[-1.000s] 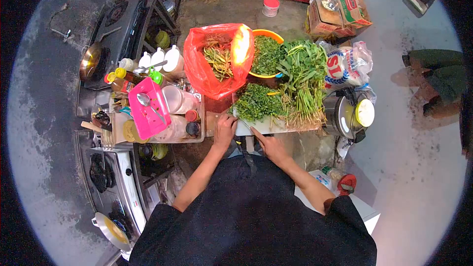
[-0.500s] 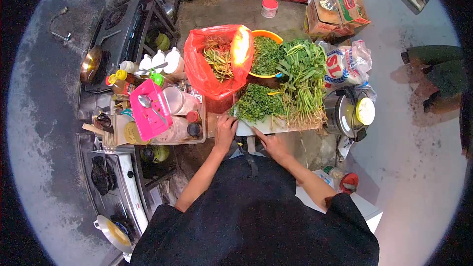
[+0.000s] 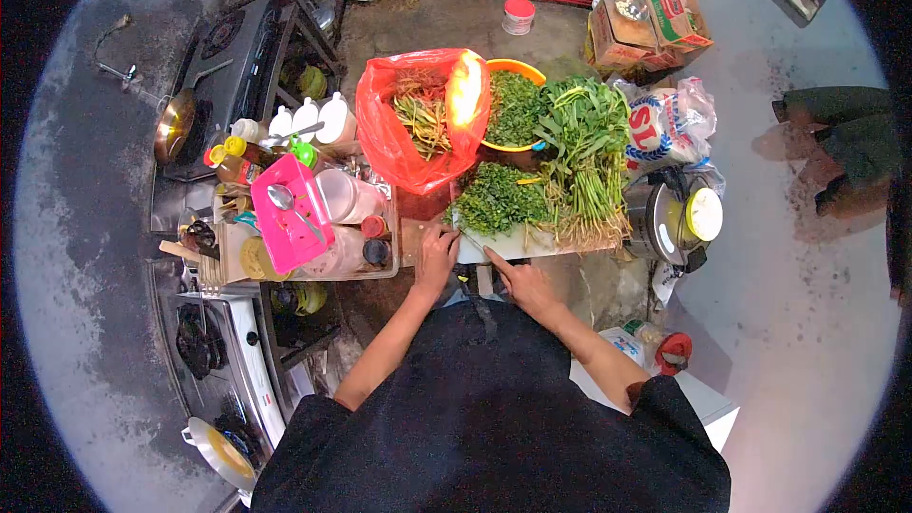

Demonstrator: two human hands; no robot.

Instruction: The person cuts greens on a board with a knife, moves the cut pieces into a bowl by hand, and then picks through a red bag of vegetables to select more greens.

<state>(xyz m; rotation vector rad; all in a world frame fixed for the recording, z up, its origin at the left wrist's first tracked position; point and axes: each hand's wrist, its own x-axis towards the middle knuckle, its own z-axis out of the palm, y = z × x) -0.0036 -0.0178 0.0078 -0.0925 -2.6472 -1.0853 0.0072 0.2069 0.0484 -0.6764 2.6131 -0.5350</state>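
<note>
My right hand (image 3: 528,287) grips a knife (image 3: 472,241), its index finger stretched along the top and the blade pointing up-left over the white cutting board (image 3: 513,245). At the board's left edge is my left hand (image 3: 437,258), its fingers bent and close together near the knife tip; what they hold, if anything, is too small to make out. Chopped greens (image 3: 499,198) are heaped on the board just beyond both hands. To their right lies a bunch of leafy greens (image 3: 584,152), stems and roots toward me.
Behind the board stand a red plastic bag (image 3: 380,152) with stem scraps and a yellow-rimmed bowl (image 3: 521,66) of cut greens. A pink basket (image 3: 285,237) with spoons sits among jars on the left. A metal pot (image 3: 651,218) is on the right. Another person's legs (image 3: 845,142) show far right.
Both hands stay at nearly the same spot. The right hand and knife have shifted very slightly left; the heap and the bunch look unchanged.
</note>
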